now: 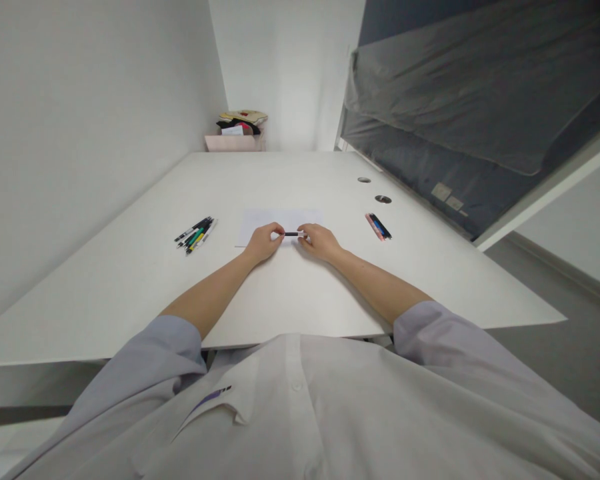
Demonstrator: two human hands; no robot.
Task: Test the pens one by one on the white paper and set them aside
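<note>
Black pen [291, 234] is stretching crosswise over a white sheet [285, 217], the grip of the left hand [264, 243] pinching one end and the grip of the right hand [322, 241] pinching the other, both hands covering parts of the sheet. To the person's left on the table [300, 293], a loose bundle of pens [196, 235] is lying apart, while pink and dark pen-like things [379, 227] are resting rightward, near two round inserts [383, 199]. Beyond, a cloth-heaped pink box [230, 143] is standing at the far edge.
</note>
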